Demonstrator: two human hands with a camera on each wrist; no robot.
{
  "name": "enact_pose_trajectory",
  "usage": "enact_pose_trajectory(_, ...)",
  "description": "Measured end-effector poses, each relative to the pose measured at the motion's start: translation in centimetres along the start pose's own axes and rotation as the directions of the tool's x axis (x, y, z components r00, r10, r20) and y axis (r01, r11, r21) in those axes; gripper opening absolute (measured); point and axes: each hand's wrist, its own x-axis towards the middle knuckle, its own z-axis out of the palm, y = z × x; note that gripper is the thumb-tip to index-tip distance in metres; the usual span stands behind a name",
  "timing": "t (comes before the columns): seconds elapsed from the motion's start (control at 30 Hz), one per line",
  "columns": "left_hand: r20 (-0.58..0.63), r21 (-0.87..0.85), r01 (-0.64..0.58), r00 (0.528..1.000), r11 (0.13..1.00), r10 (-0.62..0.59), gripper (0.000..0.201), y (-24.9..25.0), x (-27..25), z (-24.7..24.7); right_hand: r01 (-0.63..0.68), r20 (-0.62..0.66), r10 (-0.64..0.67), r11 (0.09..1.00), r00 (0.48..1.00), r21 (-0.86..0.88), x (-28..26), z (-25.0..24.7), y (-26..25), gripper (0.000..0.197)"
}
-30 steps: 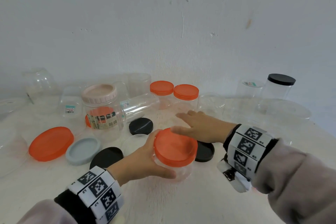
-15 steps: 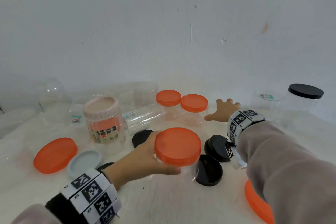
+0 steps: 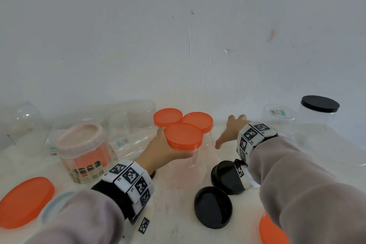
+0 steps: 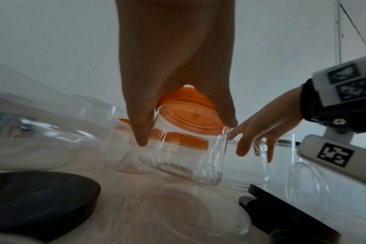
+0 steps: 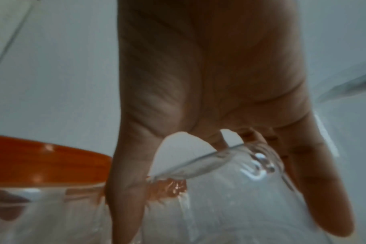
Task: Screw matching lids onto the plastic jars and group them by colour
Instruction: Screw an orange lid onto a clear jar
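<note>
My left hand (image 3: 168,150) grips a clear jar with an orange lid (image 3: 183,136) by its side, thumb in front and fingers behind. The jar (image 4: 188,148) is tilted just above the table, right in front of two other orange-lidded jars (image 3: 168,117) (image 3: 198,122) by the wall. To their right, my right hand (image 3: 229,130) reaches over a lidless clear jar (image 5: 230,206). Its straight fingers (image 5: 313,181) and thumb straddle the jar's rim; I cannot tell whether they touch it.
Two black lids (image 3: 213,207) (image 3: 227,177) lie under my right forearm. A pink-lidded jar (image 3: 83,144), an orange lid (image 3: 25,200) and a grey lid (image 3: 53,206) are at the left. A black-lidded jar (image 3: 318,109) stands far right. Another orange lid (image 3: 271,232) lies near right.
My left hand has carried the orange-lidded jar away from me, up to the two orange-lidded jars. My right hand has moved back and right onto the lidless clear jar.
</note>
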Motion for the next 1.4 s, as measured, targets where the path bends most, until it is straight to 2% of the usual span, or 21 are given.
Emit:
enact_pose_trajectory(0.03, -0.020, 0.003, 0.009, 1.000, 1.000, -0.009, 0.102, -0.1, 0.6, 0.1, 0.001, -0.012, -0.001, 1.000, 1.000, -0.013, -0.3, -0.4, 0.1, 0.106)
enact_pose_trajectory(0.17, -0.086, 0.078, 0.044, 0.996, 0.996, -0.037, 0.100, -0.5, 2.5, 0.5, 0.044, -0.036, -0.043, 0.999, 0.998, 0.007, -1.6, -2.0, 1.3, 0.106)
enact_pose_trajectory(0.4, -0.120, 0.130, 0.085, 0.990, 0.988, -0.070, 0.115, -0.4, 5.1, 1.5, 0.172, -0.082, -0.169, 0.985, 0.982, 0.030, -3.3, -2.0, 3.2, 0.108)
enact_pose_trajectory(0.53, -0.127, 0.186, 0.098, 0.989, 0.978, -0.075, 0.118, -0.2, 5.9, 2.4, 0.233, -0.124, -0.222, 0.969, 0.967, 0.080, -4.2, -1.5, 4.0, 0.102)
enact_pose_trajectory(0.73, -0.150, 0.295, 0.127, 0.985, 0.947, -0.085, 0.116, 0.0, 6.3, 3.2, 0.337, -0.160, -0.311, 0.924, 0.937, 0.179, -5.7, -1.1, 5.1, 0.116)
enact_pose_trajectory(1.0, -0.112, 0.542, 0.081, 0.993, 0.836, -0.023, 0.111, 1.5, 5.3, 3.1, 0.450, -0.304, -0.364, 0.845, 0.880, 0.288, -8.2, -0.5, 6.7, 0.109)
enact_pose_trajectory(1.1, -0.070, 0.570, 0.015, 0.997, 0.821, 0.030, 0.103, 2.3, 4.2, 3.3, 0.457, -0.333, -0.358, 0.839, 0.872, 0.295, -9.1, -0.5, 7.6, 0.111)
enact_pose_trajectory(1.2, 0.046, 0.555, -0.113, 0.993, 0.824, 0.105, 0.089, 3.2, 2.3, 4.4, 0.456, -0.386, -0.327, 0.833, 0.863, 0.314, -10.2, -0.6, 8.7, 0.110)
enact_pose_trajectory(1.3, 0.195, 0.537, -0.251, 0.966, 0.806, 0.171, 0.073, 4.1, -0.2, 6.4, 0.433, -0.435, -0.259, 0.822, 0.862, 0.369, -11.2, -0.8, 10.0, 0.108)
enact_pose_trajectory(1.4, 0.360, 0.497, -0.343, 0.917, 0.797, 0.170, 0.065, 5.2, -2.9, 8.7, 0.413, -0.450, -0.213, 0.812, 0.867, 0.412, -12.1, -0.9, 11.6, 0.102)
